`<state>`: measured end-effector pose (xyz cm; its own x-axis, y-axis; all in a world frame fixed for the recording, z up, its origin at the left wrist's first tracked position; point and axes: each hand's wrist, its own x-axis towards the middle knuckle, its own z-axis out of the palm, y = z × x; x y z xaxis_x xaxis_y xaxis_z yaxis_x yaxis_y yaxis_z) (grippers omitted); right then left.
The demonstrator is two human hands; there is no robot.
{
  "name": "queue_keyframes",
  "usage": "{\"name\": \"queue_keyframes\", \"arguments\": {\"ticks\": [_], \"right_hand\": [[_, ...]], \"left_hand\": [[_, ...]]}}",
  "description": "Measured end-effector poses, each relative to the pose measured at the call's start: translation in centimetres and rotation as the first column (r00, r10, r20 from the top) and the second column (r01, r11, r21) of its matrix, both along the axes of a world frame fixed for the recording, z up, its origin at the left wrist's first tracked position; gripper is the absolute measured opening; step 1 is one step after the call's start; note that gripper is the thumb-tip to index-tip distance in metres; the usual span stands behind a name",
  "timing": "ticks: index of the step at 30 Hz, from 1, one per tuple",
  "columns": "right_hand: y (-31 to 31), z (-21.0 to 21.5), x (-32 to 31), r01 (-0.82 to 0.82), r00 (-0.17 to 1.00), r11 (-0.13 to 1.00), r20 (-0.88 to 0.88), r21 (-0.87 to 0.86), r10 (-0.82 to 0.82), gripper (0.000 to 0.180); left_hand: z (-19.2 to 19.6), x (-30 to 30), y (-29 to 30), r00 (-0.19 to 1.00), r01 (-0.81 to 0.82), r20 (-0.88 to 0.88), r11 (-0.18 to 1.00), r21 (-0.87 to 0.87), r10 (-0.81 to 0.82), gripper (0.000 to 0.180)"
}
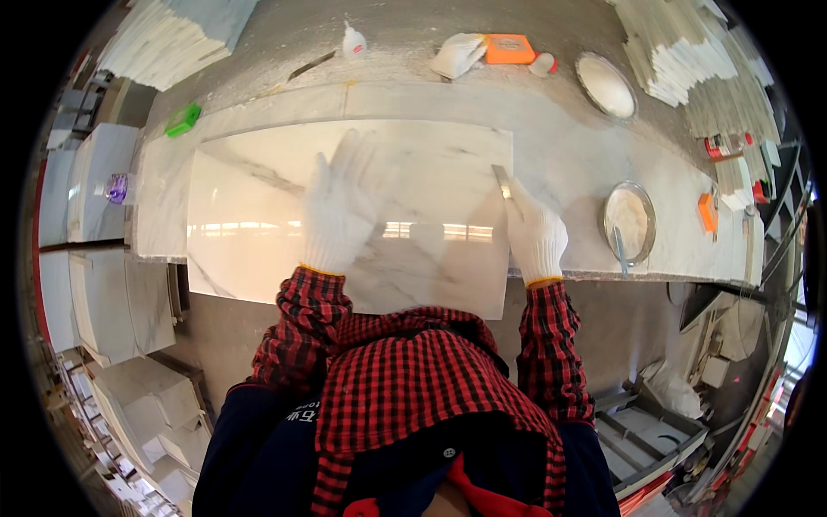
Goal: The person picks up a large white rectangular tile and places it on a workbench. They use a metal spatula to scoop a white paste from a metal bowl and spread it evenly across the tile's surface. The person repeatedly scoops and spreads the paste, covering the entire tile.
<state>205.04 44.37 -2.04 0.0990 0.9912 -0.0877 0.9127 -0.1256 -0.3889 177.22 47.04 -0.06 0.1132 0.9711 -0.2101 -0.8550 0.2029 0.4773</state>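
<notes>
A glossy white marble-look slab (422,164) with grey veins lies flat on the worktop in front of me and juts past its near edge. My left hand (338,207), in a white knit glove, is open over the slab with fingers stretched out and slightly blurred; whether it presses on the surface I cannot tell. At the slab's right edge, my gloved right hand (536,226) is closed around a narrow flat metal scraper (501,182), its blade pointing away from me. The handle is hidden in the glove.
Right of the slab sits a metal bowl (630,222) of pale material with a tool in it; a second bowl (606,86) stands farther back. An orange box (509,49), white bottle (354,41) and green block (183,120) lie on the far side. Stacked slabs (177,39) rise behind.
</notes>
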Motion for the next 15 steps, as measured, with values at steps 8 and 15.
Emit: {"name": "queue_keyframes", "arguments": {"ticks": [8,15], "right_hand": [[-0.1,-1.0,0.0,-0.021,0.998,0.999,-0.066,0.03,0.023,0.045],[-0.7,1.9,0.3,0.336,0.627,0.939,-0.727,-0.071,-0.279,0.043]], "left_hand": [[-0.1,1.7,-0.9,0.996,0.067,-0.063,0.997,0.027,-0.065,0.06],[0.6,2.0,-1.8,0.948,0.017,-0.316,0.996,-0.085,-0.043,0.065]]}}
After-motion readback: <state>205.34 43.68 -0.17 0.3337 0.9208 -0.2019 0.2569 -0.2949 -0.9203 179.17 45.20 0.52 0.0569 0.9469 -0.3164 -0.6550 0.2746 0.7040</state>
